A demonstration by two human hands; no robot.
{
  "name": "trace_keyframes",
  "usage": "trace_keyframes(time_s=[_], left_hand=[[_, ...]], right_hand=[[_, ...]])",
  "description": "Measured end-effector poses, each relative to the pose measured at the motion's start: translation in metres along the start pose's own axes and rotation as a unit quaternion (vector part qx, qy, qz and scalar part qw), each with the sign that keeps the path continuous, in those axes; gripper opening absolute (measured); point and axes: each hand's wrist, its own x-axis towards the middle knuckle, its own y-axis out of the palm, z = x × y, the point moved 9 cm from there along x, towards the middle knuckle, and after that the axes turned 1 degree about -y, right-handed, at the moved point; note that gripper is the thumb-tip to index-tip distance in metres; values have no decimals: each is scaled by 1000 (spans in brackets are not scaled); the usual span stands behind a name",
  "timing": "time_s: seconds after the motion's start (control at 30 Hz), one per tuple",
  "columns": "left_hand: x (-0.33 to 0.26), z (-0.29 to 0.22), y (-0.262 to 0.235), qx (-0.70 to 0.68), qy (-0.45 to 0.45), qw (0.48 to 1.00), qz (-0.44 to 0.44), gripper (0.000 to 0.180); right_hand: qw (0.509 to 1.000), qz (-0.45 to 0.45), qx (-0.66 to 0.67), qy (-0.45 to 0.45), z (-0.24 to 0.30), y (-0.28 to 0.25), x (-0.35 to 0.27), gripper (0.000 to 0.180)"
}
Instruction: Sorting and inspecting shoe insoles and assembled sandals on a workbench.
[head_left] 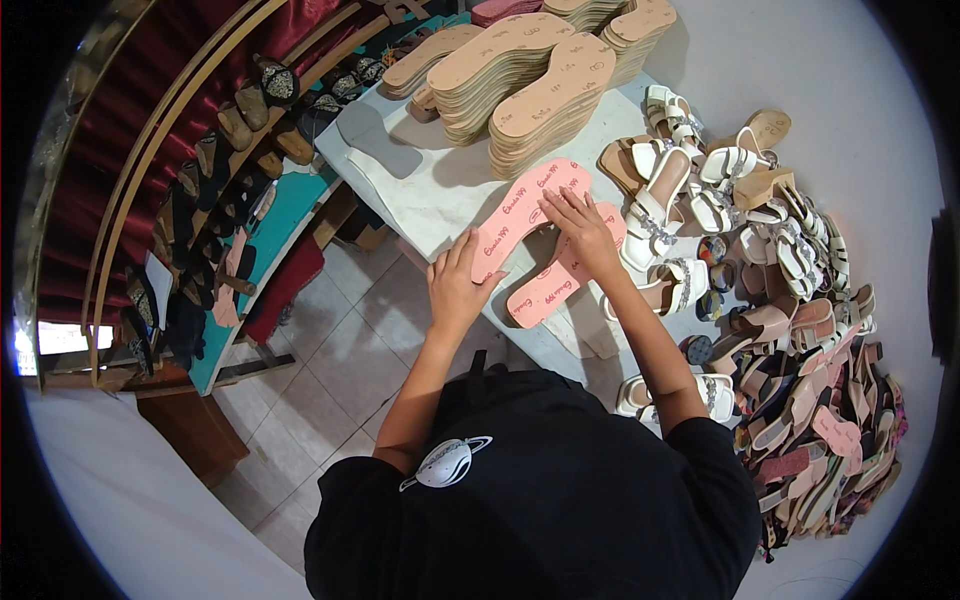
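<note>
Two pink shoe insoles with dark printed marks lie by the table's near edge. My left hand (pixel 457 285) grips the narrow end of the upper insole (pixel 513 212), fingers on top and thumb along its edge. Across the wide ends of both insoles rests my right hand (pixel 583 232), its fingers stretched out flat over the upper one. The lower insole (pixel 545 295) is partly covered by that hand and wrist. Just beyond them stand stacks of tan insoles (pixel 555 90).
White sandals (pixel 660 200) crowd the table's right side. Farther right sits a heap of mixed shoes and pink insoles (pixel 838 432). A green-topped bench (pixel 262 240) with shoe forms stands at left, before red curtains (pixel 185 75). Tiled floor (pixel 345 350) lies between.
</note>
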Motion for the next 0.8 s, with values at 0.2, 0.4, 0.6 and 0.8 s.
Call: trace_keyframes(time_s=[0.2,0.4,0.6,0.8], left_hand=[[-2,-3,2,14,19,1000,-4,63],[0,-3,1,21,17,1000,6,63],[0,-2,2,14,17,1000,8,64],[0,-4,3,21,24,999,7,64]], right_hand=[[994,-70,-72,48,3,-11,-7,48],[992,-86,-61,75,1,-15,-8,50],[991,-97,-53,76,2,-17,-7,50],[990,-103,-23,97,-3,-11,-13,50]])
